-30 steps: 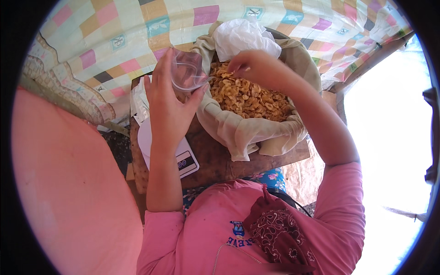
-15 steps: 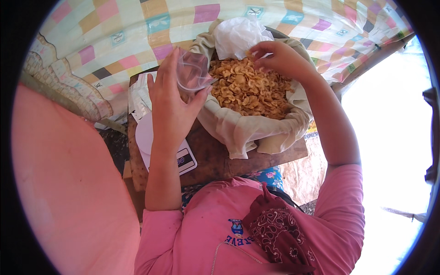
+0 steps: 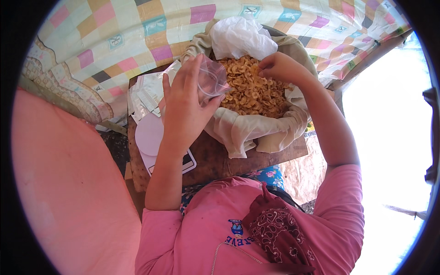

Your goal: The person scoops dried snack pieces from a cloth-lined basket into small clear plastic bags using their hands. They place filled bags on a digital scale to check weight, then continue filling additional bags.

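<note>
Plastic pouch (image 3: 213,78) in left hand (image 3: 189,101) has moved nearer the chips (image 3: 255,95)

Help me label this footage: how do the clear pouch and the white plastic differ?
The clear pouch is see-through; the white plastic is cloudy and crumpled. The pouch is held up in the left hand; the white plastic lies at the far edge of the chips. Both look thin and flexible.

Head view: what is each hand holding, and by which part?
Left hand: clear bag, held around its left side. Right hand: cannot tell.
</note>
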Demonstrator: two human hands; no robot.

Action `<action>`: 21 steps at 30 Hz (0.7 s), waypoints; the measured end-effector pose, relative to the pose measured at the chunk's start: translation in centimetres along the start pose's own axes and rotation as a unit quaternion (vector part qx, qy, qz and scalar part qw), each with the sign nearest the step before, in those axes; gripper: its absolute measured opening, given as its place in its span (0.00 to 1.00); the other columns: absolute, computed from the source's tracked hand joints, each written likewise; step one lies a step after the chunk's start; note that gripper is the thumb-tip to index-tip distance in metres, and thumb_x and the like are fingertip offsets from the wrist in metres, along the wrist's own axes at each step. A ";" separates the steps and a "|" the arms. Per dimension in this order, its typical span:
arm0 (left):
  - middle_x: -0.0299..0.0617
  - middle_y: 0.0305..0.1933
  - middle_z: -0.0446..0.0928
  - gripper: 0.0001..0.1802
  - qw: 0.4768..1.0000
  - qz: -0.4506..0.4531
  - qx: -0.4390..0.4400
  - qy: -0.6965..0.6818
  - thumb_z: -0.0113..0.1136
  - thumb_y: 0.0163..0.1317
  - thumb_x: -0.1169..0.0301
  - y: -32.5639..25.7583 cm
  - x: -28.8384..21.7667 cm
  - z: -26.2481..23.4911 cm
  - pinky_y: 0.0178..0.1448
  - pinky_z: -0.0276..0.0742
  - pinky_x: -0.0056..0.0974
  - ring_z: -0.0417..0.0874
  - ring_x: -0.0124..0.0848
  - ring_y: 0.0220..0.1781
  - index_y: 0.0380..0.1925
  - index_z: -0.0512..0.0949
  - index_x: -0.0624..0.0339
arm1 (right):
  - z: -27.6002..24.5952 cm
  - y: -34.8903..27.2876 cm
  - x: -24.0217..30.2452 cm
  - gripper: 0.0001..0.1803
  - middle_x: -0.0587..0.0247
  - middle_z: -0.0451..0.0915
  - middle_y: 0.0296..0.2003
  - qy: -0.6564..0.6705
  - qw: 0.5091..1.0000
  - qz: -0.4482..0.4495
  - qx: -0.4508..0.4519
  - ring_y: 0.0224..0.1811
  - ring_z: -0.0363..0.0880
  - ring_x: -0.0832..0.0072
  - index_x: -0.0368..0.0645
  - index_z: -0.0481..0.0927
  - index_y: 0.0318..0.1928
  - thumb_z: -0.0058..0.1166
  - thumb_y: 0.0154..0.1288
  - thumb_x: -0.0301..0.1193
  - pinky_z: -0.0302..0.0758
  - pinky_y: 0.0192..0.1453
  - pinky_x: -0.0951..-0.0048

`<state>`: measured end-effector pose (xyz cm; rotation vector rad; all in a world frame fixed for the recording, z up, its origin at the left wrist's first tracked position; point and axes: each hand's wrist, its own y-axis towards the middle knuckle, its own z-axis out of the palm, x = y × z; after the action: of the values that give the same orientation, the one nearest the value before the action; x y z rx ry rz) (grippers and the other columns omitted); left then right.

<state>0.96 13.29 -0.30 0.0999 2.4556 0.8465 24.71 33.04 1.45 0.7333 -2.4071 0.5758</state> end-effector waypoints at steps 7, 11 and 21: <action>0.45 0.72 0.69 0.50 1.000 -0.003 0.005 -0.002 0.77 0.51 0.67 0.1 -0.3 0.3 0.79 0.49 0.65 0.69 0.43 0.75 0.74 0.61 0.49 | -1.2 -1.6 0.8 0.17 0.64 0.88 0.37 0.181 0.980 0.063 0.042 0.39 0.86 0.81 0.36 0.84 0.52 0.64 0.69 0.33 0.77 0.38 0.80; 0.45 0.70 0.72 0.50 1.000 -0.002 0.005 0.016 0.77 0.50 0.68 0.3 -0.7 0.5 0.79 0.51 0.63 0.71 0.43 0.73 0.74 0.62 0.50 | -1.8 -2.1 2.8 0.18 0.66 0.88 0.38 0.245 0.967 0.066 0.036 0.39 0.85 0.82 0.38 0.84 0.53 0.65 0.69 0.36 0.76 0.39 0.80; 0.44 0.69 0.72 0.50 1.000 -0.010 -0.019 0.017 0.77 0.51 0.67 1.5 -0.8 1.2 0.78 0.53 0.63 0.73 0.44 0.72 0.74 0.61 0.49 | -1.2 -2.4 7.8 0.15 0.69 0.88 0.36 0.197 0.959 -0.200 -0.033 0.38 0.82 0.85 0.41 0.88 0.48 0.65 0.66 0.36 0.75 0.41 0.79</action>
<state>2.13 14.96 0.13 0.0485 2.4670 0.8918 21.19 28.98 7.64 0.9458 -1.8376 0.4224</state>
